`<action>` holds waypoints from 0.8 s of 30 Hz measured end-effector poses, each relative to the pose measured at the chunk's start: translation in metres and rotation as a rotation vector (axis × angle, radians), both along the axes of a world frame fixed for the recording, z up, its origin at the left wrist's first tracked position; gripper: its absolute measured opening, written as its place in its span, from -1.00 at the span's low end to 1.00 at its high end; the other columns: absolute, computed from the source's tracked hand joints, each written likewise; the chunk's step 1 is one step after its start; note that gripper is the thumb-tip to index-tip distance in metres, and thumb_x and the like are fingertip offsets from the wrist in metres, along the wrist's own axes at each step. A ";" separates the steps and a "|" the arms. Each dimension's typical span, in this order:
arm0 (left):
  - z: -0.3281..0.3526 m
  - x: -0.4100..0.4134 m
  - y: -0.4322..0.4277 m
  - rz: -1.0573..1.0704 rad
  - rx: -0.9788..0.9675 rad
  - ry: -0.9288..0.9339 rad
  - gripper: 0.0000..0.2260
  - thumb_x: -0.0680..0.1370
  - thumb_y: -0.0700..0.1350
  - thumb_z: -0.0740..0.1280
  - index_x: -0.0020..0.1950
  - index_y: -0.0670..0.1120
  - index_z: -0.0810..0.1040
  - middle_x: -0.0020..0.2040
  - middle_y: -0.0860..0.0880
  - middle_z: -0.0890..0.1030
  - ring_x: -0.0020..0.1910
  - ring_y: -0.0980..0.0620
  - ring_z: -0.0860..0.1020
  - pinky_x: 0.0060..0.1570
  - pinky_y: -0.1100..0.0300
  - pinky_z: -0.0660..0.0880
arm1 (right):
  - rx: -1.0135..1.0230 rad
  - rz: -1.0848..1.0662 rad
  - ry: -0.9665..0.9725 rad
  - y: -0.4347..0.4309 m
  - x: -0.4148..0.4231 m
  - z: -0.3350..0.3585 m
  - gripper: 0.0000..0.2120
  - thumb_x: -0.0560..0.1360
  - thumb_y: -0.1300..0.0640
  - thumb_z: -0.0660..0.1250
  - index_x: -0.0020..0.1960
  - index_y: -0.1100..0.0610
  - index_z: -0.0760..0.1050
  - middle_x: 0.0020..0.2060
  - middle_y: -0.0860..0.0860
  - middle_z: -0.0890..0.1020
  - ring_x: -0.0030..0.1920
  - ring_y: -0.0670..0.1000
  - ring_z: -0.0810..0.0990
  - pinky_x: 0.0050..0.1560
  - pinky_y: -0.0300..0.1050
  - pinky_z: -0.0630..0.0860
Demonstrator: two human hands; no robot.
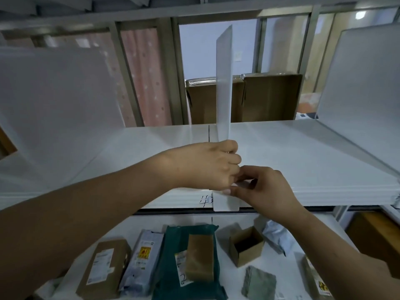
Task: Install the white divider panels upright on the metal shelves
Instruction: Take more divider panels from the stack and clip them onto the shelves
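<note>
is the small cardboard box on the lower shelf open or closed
Open. The small cardboard box has no flaps covering its top, and its dark inside is visible from above. Whether anything lies at the bottom cannot be told.

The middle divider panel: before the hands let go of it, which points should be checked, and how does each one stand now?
1. Divider panel upright: ok.
2. Left hand grips its front edge: ok.
3. Right hand pinches the white front tab at the shelf lip: ok.
4. Tab fully seated on the lip: cannot tell, fingers hide it.
5. Panel lined up with the black mark: not ok, it stands to the mark's right.
6. Rear end fixed: cannot tell.
</note>
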State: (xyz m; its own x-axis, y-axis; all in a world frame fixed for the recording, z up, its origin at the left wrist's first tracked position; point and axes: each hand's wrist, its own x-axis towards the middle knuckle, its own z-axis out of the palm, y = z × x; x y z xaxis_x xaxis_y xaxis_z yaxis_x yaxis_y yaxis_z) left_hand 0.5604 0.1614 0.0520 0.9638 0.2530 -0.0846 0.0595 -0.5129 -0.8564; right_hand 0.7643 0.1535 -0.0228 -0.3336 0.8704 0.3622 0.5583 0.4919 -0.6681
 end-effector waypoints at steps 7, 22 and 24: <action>0.002 -0.009 0.008 -0.187 0.068 0.020 -0.75 0.75 -0.17 0.26 -0.06 -0.11 0.64 -0.19 -0.02 0.54 -0.17 -0.05 0.51 0.22 -0.02 0.35 | -0.011 -0.002 0.031 0.005 0.000 -0.005 -0.79 0.35 -0.20 0.60 -0.14 -0.15 0.65 -0.32 -0.15 0.71 -0.31 -0.16 0.61 -0.22 -0.31 0.43; -0.021 -0.008 -0.014 0.004 0.016 -0.178 -0.90 0.67 -0.18 0.39 0.10 -0.08 0.71 0.01 -0.04 0.69 0.13 -0.08 0.62 0.49 -0.07 0.24 | -0.015 0.039 0.036 0.008 0.003 -0.001 -0.74 0.33 -0.17 0.60 -0.07 -0.09 0.70 -0.23 -0.22 0.72 -0.17 -0.20 0.69 -0.11 -0.29 0.62; -0.035 -0.009 -0.026 0.102 0.042 -0.284 -0.82 0.68 -0.15 0.38 0.25 -0.05 0.70 0.18 -0.03 0.71 0.35 -0.08 0.58 0.57 -0.15 0.14 | 0.046 0.027 0.059 0.006 0.002 -0.006 -0.76 0.35 -0.11 0.59 -0.03 -0.08 0.67 -0.20 -0.21 0.71 -0.14 -0.20 0.68 -0.07 -0.21 0.65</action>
State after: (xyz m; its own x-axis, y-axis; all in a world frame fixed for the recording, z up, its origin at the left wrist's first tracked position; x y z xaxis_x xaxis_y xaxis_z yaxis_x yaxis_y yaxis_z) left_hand 0.5510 0.1351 0.0174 0.9166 0.3477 0.1973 0.3494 -0.4567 -0.8182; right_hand 0.7665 0.1593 -0.0286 -0.3332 0.8434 0.4214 0.5049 0.5371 -0.6757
